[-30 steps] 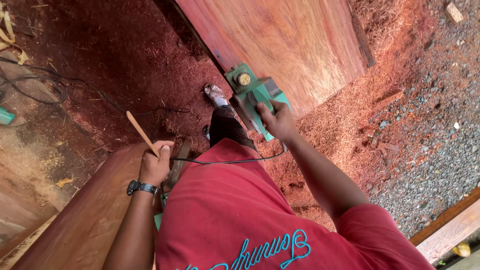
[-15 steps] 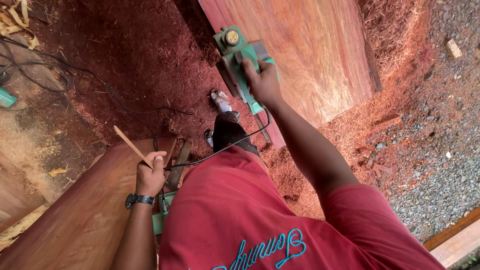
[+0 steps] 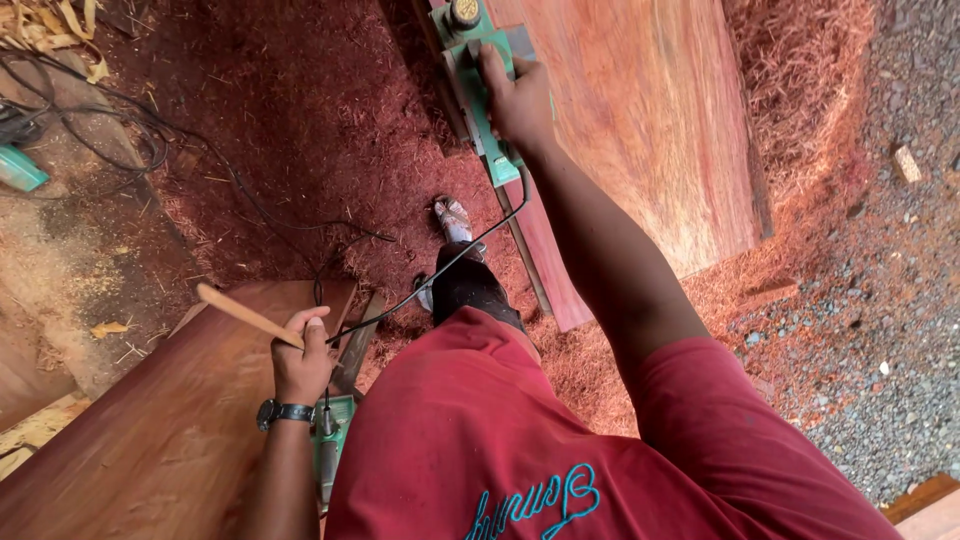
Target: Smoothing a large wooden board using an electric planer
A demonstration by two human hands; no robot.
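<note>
My right hand (image 3: 517, 98) grips the handle of a green electric planer (image 3: 478, 70) that rests on the left edge of a large reddish wood slab (image 3: 650, 130). Its black cord (image 3: 440, 270) runs back toward my body. My left hand (image 3: 300, 352), with a wristwatch, is closed around a thin wooden stick (image 3: 240, 313) over a second reddish board (image 3: 160, 420) at the lower left. Close to that hand's wrist sits another green tool (image 3: 330, 440), partly hidden by my red shirt.
Red sawdust (image 3: 300, 120) covers the ground between the boards, and a mound of shavings (image 3: 820, 90) lies right of the slab. Black cables (image 3: 120, 130) coil at the upper left near a green object (image 3: 20, 168). Grey gravel (image 3: 890, 300) lies at right. My sandalled foot (image 3: 455, 220) stands by the slab.
My right hand has pushed the planer farther away along the slab's edge, arm stretching out. My left hand stays on the near board holding the stick.
</note>
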